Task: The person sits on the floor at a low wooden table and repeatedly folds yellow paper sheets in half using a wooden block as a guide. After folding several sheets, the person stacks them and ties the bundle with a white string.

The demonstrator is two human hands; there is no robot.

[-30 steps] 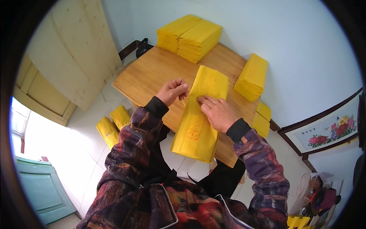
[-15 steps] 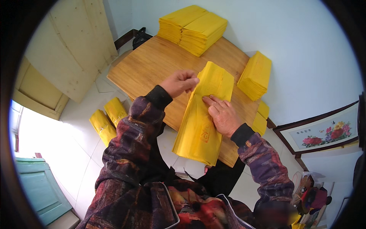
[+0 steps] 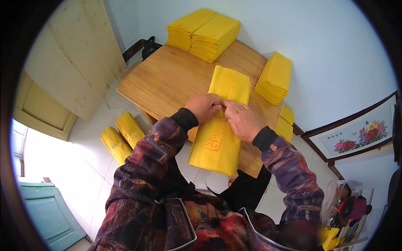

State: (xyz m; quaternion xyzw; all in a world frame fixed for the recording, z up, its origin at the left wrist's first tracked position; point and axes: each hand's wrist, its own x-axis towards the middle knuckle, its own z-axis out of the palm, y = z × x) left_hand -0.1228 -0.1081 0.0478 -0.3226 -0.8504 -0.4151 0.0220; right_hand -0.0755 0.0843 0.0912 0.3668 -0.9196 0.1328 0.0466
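A folded bundle of yellow paper sheets (image 3: 215,146) with red printed marks lies slantwise over the near edge of the wooden table. A thin string crosses its middle, mostly hidden under my hands. My left hand (image 3: 204,108) is closed in a pinch at the bundle's middle, its fingertips on the string. Right beside it, my right hand (image 3: 244,121) bends over the paper, thumb and forefinger pinched at the same spot. The two hands' fingertips meet or nearly meet there.
The wooden table (image 3: 163,79) bears a tall double stack of yellow paper (image 3: 205,33) at the back and another stack (image 3: 274,77) at its right. Tied yellow bundles (image 3: 115,144) stand on the floor at left. A framed flower picture (image 3: 356,129) leans by the right wall.
My left hand has come down from the bundle's upper left edge to its middle. My right hand has gone from lying flat on the paper to pinching beside the left.
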